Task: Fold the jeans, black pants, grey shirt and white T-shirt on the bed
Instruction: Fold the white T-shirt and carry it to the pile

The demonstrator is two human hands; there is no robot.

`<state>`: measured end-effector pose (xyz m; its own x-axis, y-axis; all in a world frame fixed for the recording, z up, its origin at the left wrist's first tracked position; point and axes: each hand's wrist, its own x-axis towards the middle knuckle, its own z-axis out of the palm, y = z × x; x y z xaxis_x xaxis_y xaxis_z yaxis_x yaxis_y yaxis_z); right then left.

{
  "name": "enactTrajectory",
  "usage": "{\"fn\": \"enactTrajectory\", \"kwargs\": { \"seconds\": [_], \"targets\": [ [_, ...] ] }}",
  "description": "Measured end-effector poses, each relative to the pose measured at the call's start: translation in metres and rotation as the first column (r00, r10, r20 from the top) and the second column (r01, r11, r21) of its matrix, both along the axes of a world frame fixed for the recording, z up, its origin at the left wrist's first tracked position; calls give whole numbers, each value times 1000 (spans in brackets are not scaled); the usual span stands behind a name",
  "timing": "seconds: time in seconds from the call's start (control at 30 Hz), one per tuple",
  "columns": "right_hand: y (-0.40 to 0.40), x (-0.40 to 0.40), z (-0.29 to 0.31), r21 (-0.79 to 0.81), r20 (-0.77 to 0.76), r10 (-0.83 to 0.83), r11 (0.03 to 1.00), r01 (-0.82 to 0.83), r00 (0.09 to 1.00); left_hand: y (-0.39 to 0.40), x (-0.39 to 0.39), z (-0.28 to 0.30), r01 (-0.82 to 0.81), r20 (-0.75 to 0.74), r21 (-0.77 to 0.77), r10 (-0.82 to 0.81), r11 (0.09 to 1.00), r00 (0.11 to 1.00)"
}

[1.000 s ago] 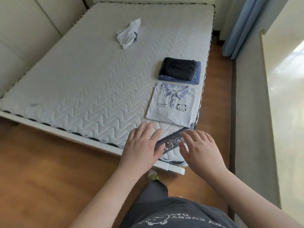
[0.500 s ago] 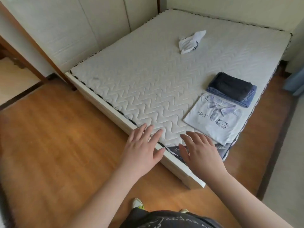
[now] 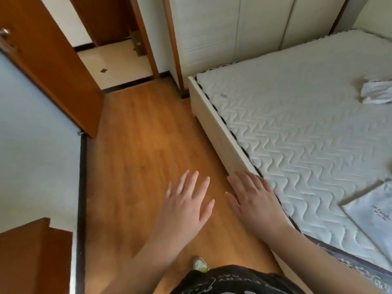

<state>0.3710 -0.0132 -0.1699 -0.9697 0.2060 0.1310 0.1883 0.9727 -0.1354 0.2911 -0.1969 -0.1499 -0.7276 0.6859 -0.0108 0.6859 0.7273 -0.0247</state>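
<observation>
Hands hang flat with fingers spread, holding nothing: left hand (image 3: 186, 205) over the floor (image 3: 135, 149), right hand (image 3: 253, 200) above the bed (image 3: 214, 126) edge. The white T-shirt (image 3: 376, 92) lies crumpled far across the bed; the grey shirt (image 3: 373, 215) lies folded nearer. Probably next: reach the T-shirt, spread it flat, then fold.

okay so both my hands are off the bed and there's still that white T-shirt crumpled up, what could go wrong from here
1. The white T-shirt lies crumpled far across the mattress; with the view turned toward the door, it may get left unfolded.
2. The folded grey shirt lies near the mattress edge; a brushing right hand could knock it off.
</observation>
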Motion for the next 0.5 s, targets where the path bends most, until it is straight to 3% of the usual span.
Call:
{"fn": "enactTrajectory", "kwargs": {
  "seconds": [0.1, 0.23, 0.5],
  "targets": [
    [-26, -41, 1, 28, 42, 71, 997, -72, 997, -33, -28, -3, -129, 29, 2, 129, 992, 991],
    [-48, -84, 2, 23, 79, 138, 990, -140, 987, -56, -64, -8, -189, 59, 34, 187, 981, 981],
    [-25, -175, -10, -62, 112, 161, 986, -155, 981, -35, -152, -29, -204, 119, 143, 188, 968, 975]
  ]
}}
